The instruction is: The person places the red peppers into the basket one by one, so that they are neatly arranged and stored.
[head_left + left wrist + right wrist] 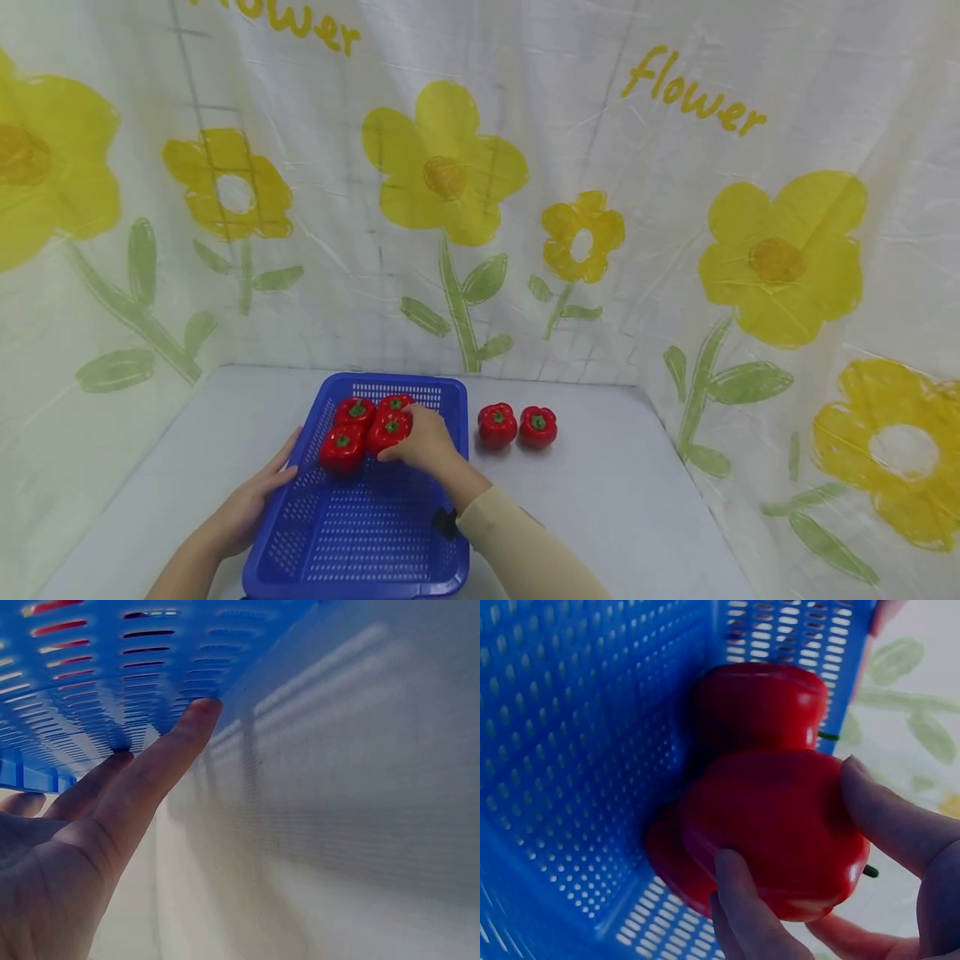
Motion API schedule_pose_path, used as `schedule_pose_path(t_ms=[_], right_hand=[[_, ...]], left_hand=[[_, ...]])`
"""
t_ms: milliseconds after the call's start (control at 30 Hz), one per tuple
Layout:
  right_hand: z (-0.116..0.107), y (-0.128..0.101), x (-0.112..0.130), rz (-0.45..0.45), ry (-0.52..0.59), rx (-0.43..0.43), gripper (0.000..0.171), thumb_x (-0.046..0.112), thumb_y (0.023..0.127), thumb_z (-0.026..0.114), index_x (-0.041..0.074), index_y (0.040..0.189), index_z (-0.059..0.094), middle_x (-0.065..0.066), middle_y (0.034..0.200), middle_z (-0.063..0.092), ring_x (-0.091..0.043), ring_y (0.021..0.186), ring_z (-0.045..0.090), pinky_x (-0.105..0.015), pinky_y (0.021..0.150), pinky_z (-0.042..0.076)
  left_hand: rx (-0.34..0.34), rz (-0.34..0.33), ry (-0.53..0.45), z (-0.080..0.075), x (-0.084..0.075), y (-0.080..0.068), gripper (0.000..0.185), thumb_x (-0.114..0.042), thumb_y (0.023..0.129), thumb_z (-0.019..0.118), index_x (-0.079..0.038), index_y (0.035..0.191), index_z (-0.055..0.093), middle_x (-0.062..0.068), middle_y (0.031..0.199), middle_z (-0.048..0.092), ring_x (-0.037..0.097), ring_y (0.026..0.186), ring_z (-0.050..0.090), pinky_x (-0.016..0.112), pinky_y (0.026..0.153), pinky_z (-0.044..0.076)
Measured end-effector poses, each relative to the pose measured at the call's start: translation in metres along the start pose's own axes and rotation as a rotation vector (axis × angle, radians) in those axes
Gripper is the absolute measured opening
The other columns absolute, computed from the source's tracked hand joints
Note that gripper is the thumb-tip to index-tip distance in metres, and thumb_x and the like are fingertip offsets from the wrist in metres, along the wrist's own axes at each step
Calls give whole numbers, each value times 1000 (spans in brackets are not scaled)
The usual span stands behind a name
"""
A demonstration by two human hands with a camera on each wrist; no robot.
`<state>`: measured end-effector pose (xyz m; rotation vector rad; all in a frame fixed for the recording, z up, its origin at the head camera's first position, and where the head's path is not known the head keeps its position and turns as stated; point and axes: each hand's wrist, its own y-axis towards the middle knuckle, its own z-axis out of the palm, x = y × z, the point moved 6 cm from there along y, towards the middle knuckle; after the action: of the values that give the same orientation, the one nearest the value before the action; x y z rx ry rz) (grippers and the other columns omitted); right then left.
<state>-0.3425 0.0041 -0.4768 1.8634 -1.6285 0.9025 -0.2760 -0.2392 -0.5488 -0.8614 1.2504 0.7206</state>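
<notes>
A blue perforated plastic basket (367, 537) stands on the table, with several red bell peppers grouped in its far half. My left hand (247, 508) rests against the basket's left side; in the left wrist view its fingers (161, 765) lie fairly straight along the slotted wall. Inside the basket, my right hand (429, 440) holds a red bell pepper (776, 825) between thumb and fingers. Close beside it are a bell pepper at the left (342, 450) and one behind (355, 410). Another bell pepper (395, 402) is partly hidden by the right hand.
Two more red bell peppers (497, 427) (537, 427) stand side by side on the white table (600, 500), right of the basket. Behind and around the table hangs a white curtain (525, 333) with yellow flowers. A small black object (445, 523) shows near the right wrist.
</notes>
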Motion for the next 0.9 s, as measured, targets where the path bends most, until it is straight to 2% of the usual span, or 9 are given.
schedule_pose_path(t_ms=[200,433,667,900], right_hand=[[7,6,-1,5,-29,-15,76,21,65,97,5,130,60,-9,116,66,-26,107,62,-44,91,58],[16,10,-3,38,-91,-12,80,20,62,98,5,130,59,-14,121,63,-32,117,59,-50,100,53],[21,8,-5,49,-135,3,75,17,60,98,4,124,60,-13,114,66,-30,111,62,-49,99,54],[25,9,-6,70,-97,-6,103,12,61,98,1,146,41,-21,137,58,-38,132,53,-54,108,46]], left_hand=[[2,6,5,-2,1,1,61,-38,111,21,-44,155,-21,25,164,-22,57,146,22,54,107,46],[8,8,7,-2,2,1,61,-37,112,21,-44,155,-21,25,163,-24,57,147,20,53,108,46],[15,13,7,-1,2,1,61,-37,112,21,-43,155,-22,25,163,-24,54,147,25,51,107,47],[15,12,-4,-1,1,0,61,-37,112,21,-42,155,-22,25,163,-23,47,146,32,50,106,48]])
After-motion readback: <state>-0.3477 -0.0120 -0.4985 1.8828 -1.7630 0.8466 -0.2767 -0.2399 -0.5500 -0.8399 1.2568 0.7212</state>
